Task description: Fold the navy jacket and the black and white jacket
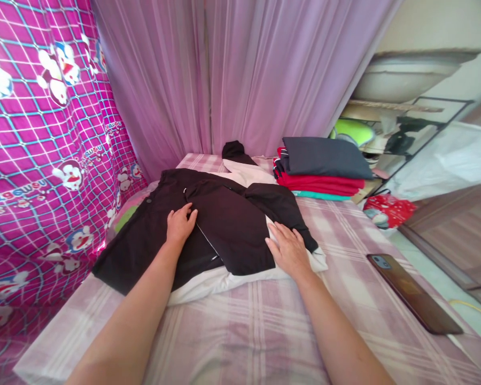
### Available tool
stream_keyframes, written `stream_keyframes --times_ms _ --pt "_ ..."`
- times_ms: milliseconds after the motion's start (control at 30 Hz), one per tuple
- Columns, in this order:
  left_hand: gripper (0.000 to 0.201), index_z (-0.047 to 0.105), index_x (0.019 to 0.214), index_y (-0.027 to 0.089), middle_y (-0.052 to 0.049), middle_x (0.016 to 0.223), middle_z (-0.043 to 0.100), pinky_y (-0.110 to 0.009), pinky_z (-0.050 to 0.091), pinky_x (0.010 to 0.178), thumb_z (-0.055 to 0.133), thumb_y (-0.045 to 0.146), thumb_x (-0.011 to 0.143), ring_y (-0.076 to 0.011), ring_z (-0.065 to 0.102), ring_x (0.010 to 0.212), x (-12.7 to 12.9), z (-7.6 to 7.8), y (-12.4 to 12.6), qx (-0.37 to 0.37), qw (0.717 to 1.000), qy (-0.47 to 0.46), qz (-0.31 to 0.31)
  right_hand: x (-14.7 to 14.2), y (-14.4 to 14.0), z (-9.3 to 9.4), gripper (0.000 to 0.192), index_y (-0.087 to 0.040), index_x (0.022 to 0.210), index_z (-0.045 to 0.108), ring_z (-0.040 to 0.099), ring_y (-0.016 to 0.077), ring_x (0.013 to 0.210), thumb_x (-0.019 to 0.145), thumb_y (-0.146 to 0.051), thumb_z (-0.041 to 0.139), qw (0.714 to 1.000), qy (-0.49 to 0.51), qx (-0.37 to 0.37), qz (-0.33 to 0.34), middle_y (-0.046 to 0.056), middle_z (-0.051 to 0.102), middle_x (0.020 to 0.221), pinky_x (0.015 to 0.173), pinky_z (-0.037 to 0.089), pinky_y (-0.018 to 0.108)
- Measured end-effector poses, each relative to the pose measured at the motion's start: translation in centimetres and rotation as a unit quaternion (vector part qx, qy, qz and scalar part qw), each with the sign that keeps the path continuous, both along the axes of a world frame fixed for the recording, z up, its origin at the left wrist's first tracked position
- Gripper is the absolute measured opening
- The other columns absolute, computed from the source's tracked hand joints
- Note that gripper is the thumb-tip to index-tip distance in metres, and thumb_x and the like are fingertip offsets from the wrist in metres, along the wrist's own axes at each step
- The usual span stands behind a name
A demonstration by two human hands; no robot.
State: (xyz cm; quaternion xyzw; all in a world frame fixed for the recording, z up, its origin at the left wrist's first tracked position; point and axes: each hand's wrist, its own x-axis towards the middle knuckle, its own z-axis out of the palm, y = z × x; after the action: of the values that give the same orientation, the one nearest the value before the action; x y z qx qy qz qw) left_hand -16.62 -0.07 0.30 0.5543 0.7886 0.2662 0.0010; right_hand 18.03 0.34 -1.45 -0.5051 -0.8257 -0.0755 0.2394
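A black and white jacket (232, 224) is spread on the plaid-covered surface, with its zipped pockets and one dark sleeve folded across the body. My left hand (180, 224) rests on the black fabric near a pocket zipper, fingers loosely apart. On the right, my right hand (288, 248) lies flat over the edge of the folded sleeve, fingers stretched out, touching black and white cloth. Another black cuff (235, 151) sticks out at the far side, below the curtain. Neither hand grips the fabric.
A stack of folded clothes (324, 160), dark grey over red and teal, sits at the back right. A phone (414, 294) lies near the right edge. Purple curtains (248, 69) hang behind, and a pink patterned cloth (44, 160) hangs left. A rack (417, 123) stands right.
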Motion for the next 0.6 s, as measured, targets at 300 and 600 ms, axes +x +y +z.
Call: stream_keyframes --times_ms 300,600 --pt "0.043 0.062 0.127 0.019 -0.011 0.126 0.069 -0.047 0.032 0.114 0.049 0.040 0.093 -0.0251 0.061 0.120 0.2 -0.1 -0.3 0.000 0.999 0.041 -0.031 0.7 -0.2 0.2 0.021 -0.022 0.102 0.071 0.064 0.0227 0.090 0.091 -0.031 0.056 0.985 0.134 0.091 0.054 0.007 0.074 0.095 0.087 0.045 0.037" --pt "0.044 0.063 0.128 0.017 -0.013 0.130 0.066 -0.048 0.034 0.114 0.047 0.041 0.094 -0.0277 0.058 0.124 0.3 0.4 -0.5 -0.022 0.997 0.061 -0.045 1.7 -2.0 1.7 0.018 -0.021 0.089 0.074 0.065 0.0219 0.080 0.088 -0.028 0.058 0.984 0.145 0.094 0.050 0.006 0.075 0.086 0.081 0.044 0.036"
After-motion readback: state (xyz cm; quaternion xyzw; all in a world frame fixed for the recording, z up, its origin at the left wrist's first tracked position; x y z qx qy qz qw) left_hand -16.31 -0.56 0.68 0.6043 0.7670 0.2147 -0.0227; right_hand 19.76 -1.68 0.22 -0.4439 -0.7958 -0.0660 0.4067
